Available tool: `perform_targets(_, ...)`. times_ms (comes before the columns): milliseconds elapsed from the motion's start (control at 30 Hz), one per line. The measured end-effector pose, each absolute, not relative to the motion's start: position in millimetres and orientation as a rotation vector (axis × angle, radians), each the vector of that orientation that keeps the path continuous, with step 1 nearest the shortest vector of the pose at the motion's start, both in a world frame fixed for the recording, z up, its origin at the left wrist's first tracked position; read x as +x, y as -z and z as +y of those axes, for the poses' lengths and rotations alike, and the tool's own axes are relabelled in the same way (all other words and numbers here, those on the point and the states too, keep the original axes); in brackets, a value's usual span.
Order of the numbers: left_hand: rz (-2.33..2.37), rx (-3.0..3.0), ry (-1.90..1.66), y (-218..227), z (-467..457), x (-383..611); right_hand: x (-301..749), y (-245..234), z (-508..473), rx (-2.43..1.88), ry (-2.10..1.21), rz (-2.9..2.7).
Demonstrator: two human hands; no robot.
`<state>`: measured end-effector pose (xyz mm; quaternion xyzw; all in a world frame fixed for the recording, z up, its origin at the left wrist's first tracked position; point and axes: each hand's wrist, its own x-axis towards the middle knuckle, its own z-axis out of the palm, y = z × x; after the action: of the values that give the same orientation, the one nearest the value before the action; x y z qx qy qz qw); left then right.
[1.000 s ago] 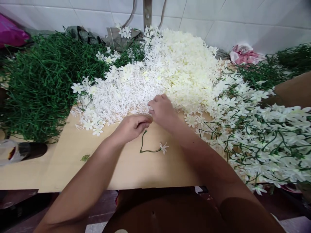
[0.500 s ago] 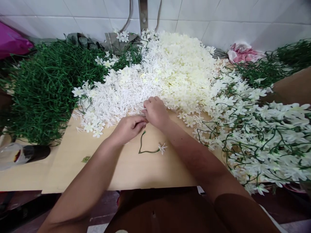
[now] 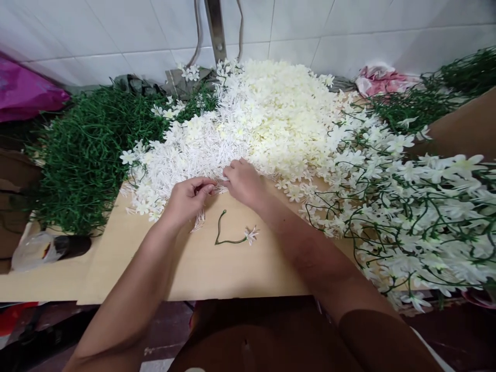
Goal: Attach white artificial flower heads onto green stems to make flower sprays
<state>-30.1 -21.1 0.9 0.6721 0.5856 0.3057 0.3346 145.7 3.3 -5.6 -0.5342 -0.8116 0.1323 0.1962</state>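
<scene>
My left hand (image 3: 188,199) is closed, pinching a small bunch of white plastic stamen pieces (image 3: 199,221) that hangs below its fingers at the near edge of the white stamen pile (image 3: 186,155). My right hand (image 3: 244,181) is curled beside it, fingertips pressed together at the pile's edge on something I cannot make out. A short green stem with one white flower (image 3: 236,238) lies on the tan tabletop (image 3: 217,274) just below both hands. A big heap of cream petals (image 3: 282,113) rises behind my right hand.
Green plastic stems (image 3: 81,150) are heaped at the left. Finished stems with white flowers (image 3: 418,206) cover the right side. A plastic-wrapped dark object (image 3: 50,248) lies at the left edge. A pink cloth (image 3: 375,80) and a magenta bag (image 3: 23,93) sit against the tiled wall.
My left hand shifted left and drew a small bunch of white pieces out of the pile. My right hand slid slightly left. The view tilted up a little.
</scene>
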Motion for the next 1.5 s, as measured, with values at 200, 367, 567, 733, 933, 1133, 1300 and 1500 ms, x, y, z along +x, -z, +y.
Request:
perform_targets(200,1.598,1.824,-0.675,-13.8,-12.4,-25.2,158.2,10.3,18.8,-1.372,-0.642,-1.875)
perform_targets(367,1.570,1.993,-0.596,-12.9,-8.0,1.0,174.7,5.9,30.6,-1.133,-0.974,-1.438)
perform_targets(567,1.518,2.374,-0.382,-12.2,-16.1,44.7,195.5,-5.5,31.6,-0.986,-1.139,-1.245)
perform_targets(733,1.585,2.382,-0.410,-8.7,-6.9,47.2,197.6,-11.3,29.1,-0.919,-1.104,-1.223)
perform_targets(933,1.606,2.128,-0.667,-7.6,2.2,19.8,189.3,-10.3,24.7,-0.913,-1.163,-1.251)
perform_targets(1133,1.484,2.487,-0.452,4.1,-10.6,36.6,185.3,-3.2,24.0,-0.977,-1.163,-1.232)
perform_targets(1300,1.507,2.216,-0.776,8.1,-3.7,31.4,182.4,4.7,24.3,-0.949,-1.180,-1.260)
perform_targets(1500,1.493,1.321,-1.261,5.5,7.3,11.3,174.8,5.6,20.5,-0.908,-1.185,-1.331)
